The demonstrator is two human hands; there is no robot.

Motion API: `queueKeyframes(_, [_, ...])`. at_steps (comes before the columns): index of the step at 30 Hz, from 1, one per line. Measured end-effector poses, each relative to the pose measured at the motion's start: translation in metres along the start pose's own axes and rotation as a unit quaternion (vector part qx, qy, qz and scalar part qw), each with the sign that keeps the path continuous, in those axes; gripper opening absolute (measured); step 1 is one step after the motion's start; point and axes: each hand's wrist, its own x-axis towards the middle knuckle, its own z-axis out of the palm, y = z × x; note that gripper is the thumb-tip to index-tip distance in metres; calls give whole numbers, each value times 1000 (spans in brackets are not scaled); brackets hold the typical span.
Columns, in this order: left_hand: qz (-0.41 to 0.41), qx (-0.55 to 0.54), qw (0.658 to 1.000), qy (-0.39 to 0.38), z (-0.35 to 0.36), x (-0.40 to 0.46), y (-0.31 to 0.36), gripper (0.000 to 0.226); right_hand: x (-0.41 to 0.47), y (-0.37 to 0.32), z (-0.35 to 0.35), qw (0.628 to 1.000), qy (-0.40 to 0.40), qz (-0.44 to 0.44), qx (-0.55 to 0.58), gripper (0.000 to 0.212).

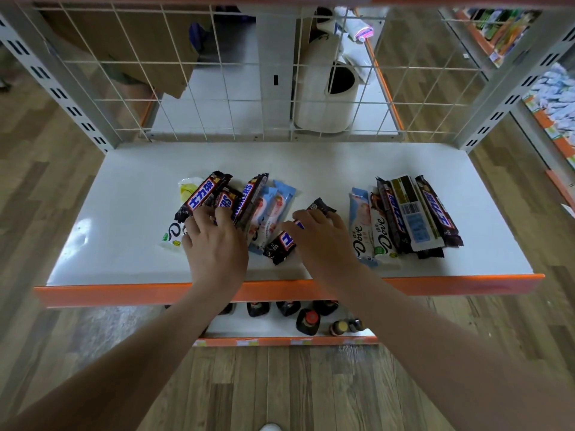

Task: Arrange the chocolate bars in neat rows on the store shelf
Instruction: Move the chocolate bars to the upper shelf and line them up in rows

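A white shelf (130, 213) with an orange front lip holds two groups of chocolate bars. On the left lies a loose pile of brown Snickers bars (202, 195) and pale blue Dove bars (270, 209), with a white Dove bar (174, 234) under it. My left hand (214, 247) rests on this pile, its fingertips on the Snickers bars. My right hand (323, 237) grips one brown Snickers bar (281, 244) lying slantwise in the middle. To the right, several Dove and Snickers bars (404, 219) lie side by side in a row.
A wire mesh back panel (217, 73) closes the rear of the shelf. Grey slotted uprights (46, 79) stand at both sides. A lower shelf (280, 331) carries dark bottles (308, 321). More stocked shelving (553, 98) is at the far right.
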Motion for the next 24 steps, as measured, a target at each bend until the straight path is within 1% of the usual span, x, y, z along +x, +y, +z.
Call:
queueKeyframes(3, [20, -85, 996, 12, -2, 5, -2, 34, -2, 2, 2, 1000, 23, 14, 4, 45])
queueKeyframes(6, [34, -171, 985, 8, -4, 8, -3, 40, -5, 2, 2, 1000, 17, 12, 8, 45])
queueKeyframes(8, [54, -204, 977, 9, -7, 7, 0, 42, -7, 3, 1, 1000, 10, 13, 11, 45])
queueKeyframes(11, [106, -227, 968, -4, -11, 2, 6, 49, -9, 4, 2, 1000, 5, 11, 11, 43])
queueKeyframes(14, [155, -224, 961, -50, -10, -4, 10, 57, -9, 5, 4, 1000, 4, 17, 6, 40])
queueKeyframes(17, [207, -222, 948, -96, -5, -10, 8, 54, -9, 5, 3, 1000, 4, 25, 7, 40])
queueKeyframes(19, [230, -236, 941, -81, -4, -11, 7, 43, -9, 5, 1, 999, -12, 27, 13, 39])
queueKeyframes(20, [225, -236, 943, -61, -4, -11, 6, 38, -9, 5, 0, 999, -22, 30, 12, 37])
queueKeyframes(21, [213, -223, 951, -37, -4, -9, 5, 38, -9, 5, 0, 999, -30, 31, 7, 35])
queueKeyframes(23, [175, -154, 972, -1, -2, -6, 5, 44, -9, 5, 0, 999, -46, 19, -3, 33])
queueKeyframes(24, [149, -113, 982, 2, -1, -5, 5, 46, -10, 6, -1, 999, -51, 14, -1, 34])
